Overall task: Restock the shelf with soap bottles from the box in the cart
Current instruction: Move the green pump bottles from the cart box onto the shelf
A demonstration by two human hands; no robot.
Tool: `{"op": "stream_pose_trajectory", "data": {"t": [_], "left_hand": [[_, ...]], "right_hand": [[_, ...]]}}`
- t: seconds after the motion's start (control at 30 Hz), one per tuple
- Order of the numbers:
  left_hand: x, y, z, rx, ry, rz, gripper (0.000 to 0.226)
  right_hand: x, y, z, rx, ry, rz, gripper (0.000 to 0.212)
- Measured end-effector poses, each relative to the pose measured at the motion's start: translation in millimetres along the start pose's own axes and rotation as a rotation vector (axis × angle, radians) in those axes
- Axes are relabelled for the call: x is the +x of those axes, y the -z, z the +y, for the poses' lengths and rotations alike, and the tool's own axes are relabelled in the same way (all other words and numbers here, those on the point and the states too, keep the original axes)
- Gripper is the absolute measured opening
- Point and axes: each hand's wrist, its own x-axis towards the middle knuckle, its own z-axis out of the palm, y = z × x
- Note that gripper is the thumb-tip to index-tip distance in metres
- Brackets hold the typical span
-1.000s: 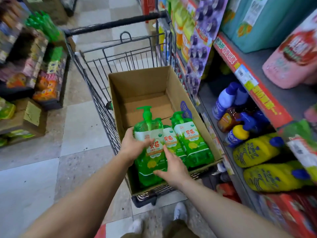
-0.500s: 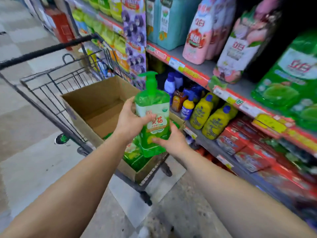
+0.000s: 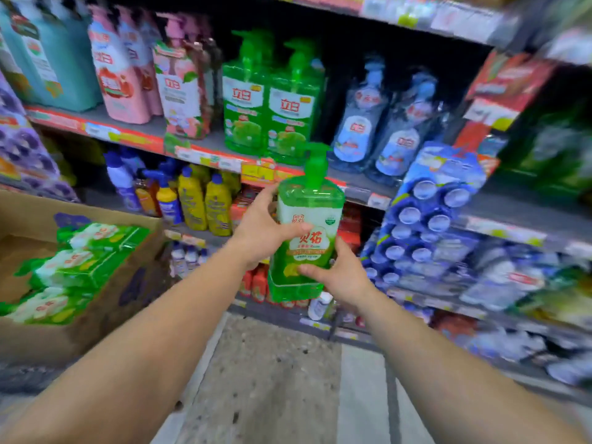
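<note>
From the head camera, looking down along both forearms, the green soap bottle (image 3: 304,235) is held upright in the air in front of the shelves, pump head at the top, its long axis close to vertical with a slight lean. The left hand (image 3: 267,230) wraps the bottle's upper left side, thumb across the label; the right hand (image 3: 339,277) cups the lower right side near the base, fingers curled on the front. The shelf (image 3: 362,184) with matching green pump bottles (image 3: 272,104) lies above and beyond the grip, a little to the left, so the bottle seems to need lifting up and forward, staying upright; the left hand sits nearer that row. The box (image 3: 105,302) at the left edge holds more green bottles lying flat.
</note>
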Motion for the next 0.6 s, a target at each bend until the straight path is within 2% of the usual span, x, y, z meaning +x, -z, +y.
{"op": "stream_pose_trajectory", "data": {"t": [0.13, 0.27, 0.43, 0.6], "left_hand": [[-25.0, -152.5, 21.4, -0.02, -0.057, -0.261, 0.063], [-46.0, -284.4, 48.3, -0.014, -0.09, -0.507, 0.071], [-62.6, -395.0, 69.8, 0.088, -0.17, -0.645, 0.071], [-55.6, -464.2, 59.2, 0.102, -0.182, -0.659, 0.068]], "right_hand": [[-85.2, 122.3, 42.3, 0.043, -0.043, 0.261, 0.055], [-159.3, 225.8, 69.9, 0.033, -0.087, 0.489, 0.053], [-212.9, 313.8, 96.7, -0.017, -0.138, 0.688, 0.06], [-221.2, 367.0, 129.2, 0.002, -0.165, 0.751, 0.067]]}}
